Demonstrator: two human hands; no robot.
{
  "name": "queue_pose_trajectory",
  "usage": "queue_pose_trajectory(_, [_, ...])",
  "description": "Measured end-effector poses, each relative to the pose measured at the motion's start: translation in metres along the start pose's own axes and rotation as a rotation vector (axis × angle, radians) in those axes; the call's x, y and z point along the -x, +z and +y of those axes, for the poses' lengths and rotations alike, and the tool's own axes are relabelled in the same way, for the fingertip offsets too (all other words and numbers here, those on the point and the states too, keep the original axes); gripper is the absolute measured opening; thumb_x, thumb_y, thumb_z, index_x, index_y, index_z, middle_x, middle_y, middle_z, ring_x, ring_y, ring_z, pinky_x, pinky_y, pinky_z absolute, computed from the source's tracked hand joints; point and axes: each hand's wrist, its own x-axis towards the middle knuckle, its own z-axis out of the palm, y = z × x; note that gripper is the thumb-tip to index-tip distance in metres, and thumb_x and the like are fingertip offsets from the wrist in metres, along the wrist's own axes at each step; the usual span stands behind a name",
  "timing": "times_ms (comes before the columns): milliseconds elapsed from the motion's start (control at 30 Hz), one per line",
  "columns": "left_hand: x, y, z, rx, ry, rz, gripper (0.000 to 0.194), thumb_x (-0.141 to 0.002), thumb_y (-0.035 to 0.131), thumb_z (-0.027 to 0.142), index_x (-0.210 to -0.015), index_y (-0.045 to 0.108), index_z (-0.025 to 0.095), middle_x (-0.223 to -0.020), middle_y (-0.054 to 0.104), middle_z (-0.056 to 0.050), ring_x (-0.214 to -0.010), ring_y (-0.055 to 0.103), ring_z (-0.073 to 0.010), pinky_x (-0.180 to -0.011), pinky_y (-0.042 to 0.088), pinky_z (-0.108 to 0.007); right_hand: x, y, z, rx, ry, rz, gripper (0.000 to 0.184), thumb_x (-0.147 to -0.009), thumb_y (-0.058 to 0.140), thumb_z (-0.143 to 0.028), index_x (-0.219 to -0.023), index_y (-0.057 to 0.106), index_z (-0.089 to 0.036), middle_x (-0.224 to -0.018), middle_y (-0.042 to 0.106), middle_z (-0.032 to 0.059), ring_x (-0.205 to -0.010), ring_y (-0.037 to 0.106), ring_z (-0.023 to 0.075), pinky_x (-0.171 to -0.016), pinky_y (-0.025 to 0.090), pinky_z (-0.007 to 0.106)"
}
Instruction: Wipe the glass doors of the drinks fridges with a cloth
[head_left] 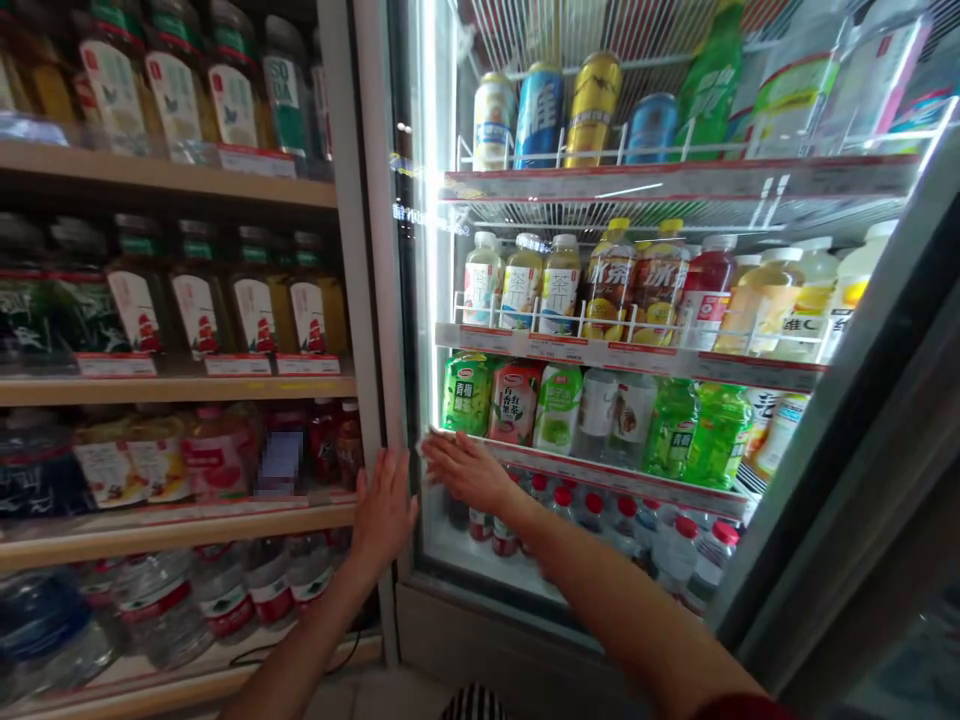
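My left hand is raised with its fingers stretched out, beside the upright frame between the wooden shelves and the drinks fridge. Whether its palm touches that frame is hard to tell. My right hand reaches across to the left side of the lit fridge, fingers extended and holding nothing. It is in front of the fridge's lower shelf edge, near the left door frame. Just above this hand stand a green drink bottle and a red-labelled bottle.
Fridge shelves hold cans, tea bottles and red-capped water bottles. Wooden shelves on the left carry several bottles. A dark slanted frame borders the fridge at right. A black cable lies low at left.
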Motion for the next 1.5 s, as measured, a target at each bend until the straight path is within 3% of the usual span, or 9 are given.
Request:
queue_pose_trajectory(167, [0.000, -0.001, -0.004, -0.007, -0.033, 0.019, 0.063, -0.081, 0.045, 0.021, -0.140, 0.025, 0.011, -0.147, 0.025, -0.020, -0.136, 0.025, -0.0325, -0.105, 0.026, -0.056, -0.022, 0.008, -0.002, 0.002, 0.118, -0.001, 0.045, -0.091, 0.035, -0.020, -0.136, 0.037, -0.015, -0.148, 0.030, 0.0043, -0.138, 0.023, 0.0214, -0.113, 0.024, 0.046])
queue_pose_trajectory(333, [0.000, -0.004, 0.002, -0.005, -0.013, 0.006, 0.062, -0.082, 0.045, 0.021, -0.140, 0.025, 0.012, -0.148, 0.025, -0.019, -0.136, 0.025, -0.0321, -0.105, 0.027, -0.056, 0.022, 0.005, -0.016, -0.006, -0.027, -0.045, 0.038, -0.090, 0.040, -0.021, -0.127, 0.049, -0.017, -0.139, 0.045, 0.0003, -0.130, 0.038, 0.0162, -0.110, 0.031, 0.036])
queue_pose_trajectory(433, [-0.004, -0.006, 0.012, 0.014, -0.009, 0.006, 0.063, -0.081, 0.046, 0.021, -0.140, 0.025, 0.012, -0.148, 0.023, -0.018, -0.137, 0.023, -0.0317, -0.106, 0.026, -0.056, 0.042, -0.020, 0.000, 0.054, 0.052, -0.019, 0.040, -0.090, 0.040, -0.020, -0.129, 0.047, -0.018, -0.143, 0.040, 0.0017, -0.132, 0.034, 0.0181, -0.114, 0.022, 0.042])
queue_pose_trajectory(533, [-0.010, -0.008, 0.032, 0.048, 0.007, 0.016, 0.062, -0.082, 0.046, 0.021, -0.140, 0.026, 0.011, -0.148, 0.022, -0.019, -0.137, 0.021, -0.0312, -0.107, 0.025, -0.055, 0.063, -0.050, 0.019, 0.129, 0.226, 0.017, 0.045, -0.089, 0.039, -0.016, -0.134, 0.041, -0.019, -0.146, 0.034, 0.0030, -0.138, 0.022, 0.0204, -0.115, 0.012, 0.048])
queue_pose_trajectory(733, [-0.024, -0.018, 0.086, 0.108, 0.115, 0.019, 0.058, -0.082, 0.046, 0.020, -0.137, 0.031, 0.010, -0.147, 0.026, -0.018, -0.138, 0.020, -0.0291, -0.108, 0.025, -0.053, 0.136, -0.080, 0.021, 0.156, 0.091, -0.091, 0.041, -0.088, 0.043, -0.018, -0.129, 0.047, -0.020, -0.145, 0.036, 0.0018, -0.139, 0.020, 0.0162, -0.115, 0.013, 0.041])
queue_pose_trajectory(867, [-0.033, -0.026, 0.118, 0.155, 0.173, 0.029, 0.059, -0.082, 0.048, 0.022, -0.137, 0.031, 0.010, -0.147, 0.026, -0.019, -0.139, 0.018, -0.0282, -0.110, 0.021, -0.051, 0.160, -0.102, 0.039, 0.223, 0.266, -0.022, 0.043, -0.087, 0.042, -0.014, -0.130, 0.046, -0.022, -0.141, 0.042, 0.0037, -0.139, 0.020, 0.0162, -0.115, 0.002, 0.045])
queue_pose_trajectory(1067, [-0.042, -0.033, 0.160, 0.238, 0.274, 0.065, 0.065, -0.080, 0.050, 0.020, -0.140, 0.027, 0.014, -0.148, 0.026, -0.015, -0.139, 0.016, -0.0261, -0.112, 0.018, -0.049, 0.208, -0.124, 0.039, 0.169, 0.242, -0.096, 0.042, -0.085, 0.045, -0.013, -0.124, 0.051, -0.026, -0.136, 0.049, 0.0032, -0.135, 0.030, 0.0163, -0.114, 0.017, 0.045])
queue_pose_trajectory(1300, [-0.050, -0.041, 0.195, 0.280, 0.349, 0.098, 0.060, -0.081, 0.049, 0.021, -0.138, 0.032, 0.012, -0.147, 0.027, -0.016, -0.140, 0.014, -0.0261, -0.113, 0.016, -0.049, 0.216, -0.149, 0.060, 0.295, 0.544, 0.049, 0.043, -0.086, 0.041, -0.011, -0.126, 0.050, -0.024, -0.138, 0.047, 0.0058, -0.138, 0.024, 0.0173, -0.115, 0.006, 0.048])
queue_pose_trajectory(1500, [-0.047, -0.042, 0.216, 0.295, 0.414, 0.113, 0.057, -0.081, 0.051, 0.022, -0.136, 0.035, 0.015, -0.146, 0.030, -0.014, -0.139, 0.017, -0.0267, -0.112, 0.017, -0.050, 0.243, -0.153, 0.055, 0.266, 0.429, -0.013, 0.042, -0.085, 0.041, -0.009, -0.121, 0.054, -0.024, -0.135, 0.050, 0.0026, -0.138, 0.022, 0.0151, -0.116, 0.011, 0.043])
